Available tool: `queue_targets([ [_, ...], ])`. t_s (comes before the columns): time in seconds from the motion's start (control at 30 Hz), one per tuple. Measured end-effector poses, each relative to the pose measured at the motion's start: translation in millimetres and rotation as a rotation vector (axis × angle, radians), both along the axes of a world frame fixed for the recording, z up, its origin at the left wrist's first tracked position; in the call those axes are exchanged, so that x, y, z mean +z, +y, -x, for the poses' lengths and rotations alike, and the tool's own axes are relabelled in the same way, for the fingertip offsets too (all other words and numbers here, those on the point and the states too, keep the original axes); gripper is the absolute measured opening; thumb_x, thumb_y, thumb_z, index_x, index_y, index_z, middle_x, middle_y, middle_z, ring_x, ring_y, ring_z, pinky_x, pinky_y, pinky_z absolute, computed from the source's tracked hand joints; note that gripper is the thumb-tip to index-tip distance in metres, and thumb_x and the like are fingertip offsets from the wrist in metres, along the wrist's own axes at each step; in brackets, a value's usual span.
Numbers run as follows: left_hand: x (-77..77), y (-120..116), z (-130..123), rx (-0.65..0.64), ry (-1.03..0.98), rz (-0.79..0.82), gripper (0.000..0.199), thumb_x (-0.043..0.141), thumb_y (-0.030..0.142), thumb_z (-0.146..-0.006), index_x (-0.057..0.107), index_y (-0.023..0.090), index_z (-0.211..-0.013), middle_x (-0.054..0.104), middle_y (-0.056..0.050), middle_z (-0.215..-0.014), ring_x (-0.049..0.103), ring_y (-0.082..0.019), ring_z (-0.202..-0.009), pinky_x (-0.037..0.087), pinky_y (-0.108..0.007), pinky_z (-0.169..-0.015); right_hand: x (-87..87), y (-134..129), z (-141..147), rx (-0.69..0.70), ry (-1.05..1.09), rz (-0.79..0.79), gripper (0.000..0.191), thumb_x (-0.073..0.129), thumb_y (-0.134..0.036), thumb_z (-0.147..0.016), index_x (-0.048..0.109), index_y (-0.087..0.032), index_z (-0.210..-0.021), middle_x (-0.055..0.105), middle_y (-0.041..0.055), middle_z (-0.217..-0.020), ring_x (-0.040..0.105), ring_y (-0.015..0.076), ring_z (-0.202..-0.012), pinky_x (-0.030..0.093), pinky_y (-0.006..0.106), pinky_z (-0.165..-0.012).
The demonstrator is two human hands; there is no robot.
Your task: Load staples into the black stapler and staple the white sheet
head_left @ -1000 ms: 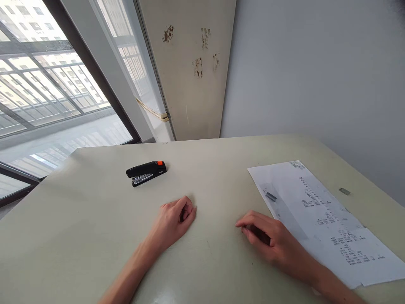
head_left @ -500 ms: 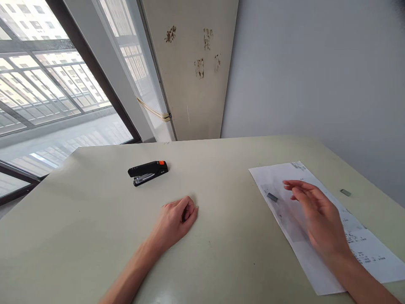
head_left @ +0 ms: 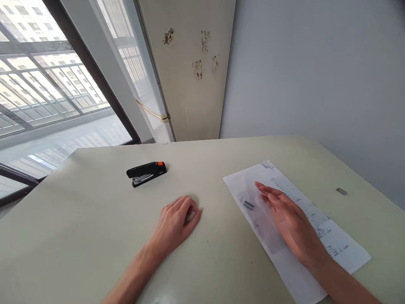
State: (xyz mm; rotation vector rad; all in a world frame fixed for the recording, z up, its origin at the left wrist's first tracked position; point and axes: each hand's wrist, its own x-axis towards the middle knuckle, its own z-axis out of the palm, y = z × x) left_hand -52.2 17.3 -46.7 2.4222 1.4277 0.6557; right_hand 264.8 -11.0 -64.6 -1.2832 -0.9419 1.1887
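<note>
On the pale table, my left hand [head_left: 175, 221] rests with its fingers curled and nothing visible in them; its thumb is a little apart. My right hand [head_left: 291, 219] lies over the printed paper sheets [head_left: 259, 181], fingers stretched out and holding nothing. A small dark strip, apparently staples [head_left: 248, 205], lies on the paper left of my right fingertips. The black stapler [head_left: 146, 173] with an orange patch sits beyond my left hand, its jaws apart at the left end. Another small grey strip [head_left: 341, 191] is on the table to the right of the paper.
The table [head_left: 95, 211] reaches back to a beige panel [head_left: 190, 101] with brown marks and a grey wall [head_left: 310, 76]. A window [head_left: 53, 84] with a dark frame is at the left.
My right hand and the paper, with the dark strip on it, have shifted left. The fingers of my left hand have loosened slightly and its thumb reaches further out.
</note>
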Motion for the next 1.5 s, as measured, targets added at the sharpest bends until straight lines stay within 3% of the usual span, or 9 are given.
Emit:
queue_targets([
  [0.07, 1.1, -8.3, -14.7, -0.056, -0.021, -0.056, 0.021, 0.061, 0.044, -0.103, 0.059, 0.024, -0.109, 0.069, -0.009, -0.115, 0.068, -0.023, -0.103, 0.056, -0.038, -0.089, 4.2, -7.0, 12.4, 0.081, 0.108, 0.009, 0.036, 0.066, -0.054, -0.100, 0.073, -0.031, -0.127, 0.059, 0.0035, -0.159, 0.043, 0.0306, -0.155, 0.023, 0.055, -0.133],
  [0.17, -3.2, -26.9, -45.5, -0.117, -0.025, -0.083, 0.064, 0.068, 0.062, -0.095, 0.049, 0.023, -0.142, 0.050, -0.020, -0.157, 0.047, -0.036, -0.147, 0.047, -0.054, -0.116, 8.8, -16.4, 24.6, 0.218, 0.196, 0.018, 0.037, 0.064, -0.052, -0.102, 0.071, -0.033, -0.133, 0.052, 0.0029, -0.165, 0.038, 0.0307, -0.158, 0.021, 0.055, -0.134],
  [0.37, -19.2, -46.9, -80.4, -0.097, 0.138, -0.079, 0.094, 0.052, 0.062, -0.103, 0.006, 0.014, -0.170, 0.029, -0.021, -0.173, 0.021, -0.037, -0.163, 0.025, -0.064, -0.130, 15.2, -15.1, 23.2, 0.304, 0.323, -0.025, 0.035, 0.060, -0.049, -0.104, 0.069, -0.032, -0.133, 0.053, 0.0048, -0.165, 0.042, 0.0303, -0.155, 0.030, 0.055, -0.130],
  [0.67, -5.8, -41.4, -22.5, -0.166, 0.278, -0.086, 0.090, 0.054, 0.063, -0.102, 0.012, 0.024, -0.172, 0.024, -0.012, -0.176, 0.022, -0.035, -0.163, 0.028, -0.060, -0.131, 16.4, -1.7, 2.5, -0.057, 0.073, 0.057, 0.029, 0.073, -0.053, -0.093, 0.073, -0.027, -0.106, 0.067, 0.0070, -0.145, 0.064, 0.0335, -0.130, 0.054, 0.052, -0.110],
  [0.9, 0.4, -52.3, 26.8, -0.102, 0.342, -0.063, 0.086, 0.055, 0.061, -0.102, 0.016, 0.031, -0.172, 0.027, -0.006, -0.175, 0.028, -0.036, -0.161, 0.029, -0.062, -0.130, 16.5, -5.7, -1.4, -0.107, -0.195, 0.113, 0.039, 0.071, -0.058, -0.090, 0.071, -0.027, -0.113, 0.071, 0.0089, -0.134, 0.066, 0.0336, -0.122, 0.054, 0.052, -0.107],
  [1.0, -0.1, -53.2, 38.4, -0.061, 0.363, -0.078, 0.092, 0.056, 0.065, -0.100, 0.011, 0.030, -0.172, 0.027, -0.007, -0.175, 0.029, -0.036, -0.161, 0.028, -0.062, -0.130, 20.0, -7.6, -2.5, 0.033, -0.144, 0.176, 0.043, 0.069, -0.062, -0.092, 0.070, -0.027, -0.118, 0.071, 0.0092, -0.136, 0.067, 0.0332, -0.121, 0.051, 0.053, -0.110],
  [1.27, -14.5, -60.5, 52.2, 0.207, 0.385, -0.140, 0.111, 0.059, 0.075, -0.092, -0.001, 0.028, -0.172, 0.029, -0.011, -0.175, 0.028, -0.040, -0.160, 0.020, -0.063, -0.131, 32.8, -19.6, 10.6, 0.858, 0.011, 0.204, 0.034, 0.071, -0.052, -0.098, 0.074, -0.025, -0.119, 0.074, 0.0095, -0.131, 0.067, 0.0296, -0.127, 0.047, 0.051, -0.116],
  [1.4, -20.3, -64.1, 47.5, 0.250, 0.388, -0.141, 0.116, 0.059, 0.078, -0.090, -0.003, 0.026, -0.172, 0.024, -0.012, -0.176, 0.024, -0.041, -0.162, 0.019, -0.063, -0.131, 33.3, -21.0, 11.9, 1.008, 0.125, 0.171, 0.034, 0.073, -0.048, -0.098, 0.072, -0.024, -0.123, 0.074, 0.0106, -0.132, 0.067, 0.0291, -0.128, 0.048, 0.052, -0.115],
  [1.5, -16.2, -63.6, 56.2, 0.232, 0.393, -0.114, 0.108, 0.057, 0.074, -0.094, -0.004, 0.029, -0.172, 0.026, -0.010, -0.176, 0.023, -0.038, -0.162, 0.018, -0.061, -0.132, 34.8, -20.0, 8.9, 0.975, 0.099, 0.134, 0.034, 0.072, -0.049, -0.099, 0.073, -0.024, -0.122, 0.075, 0.0113, -0.131, 0.069, 0.0291, -0.123, 0.049, 0.054, -0.113],
])
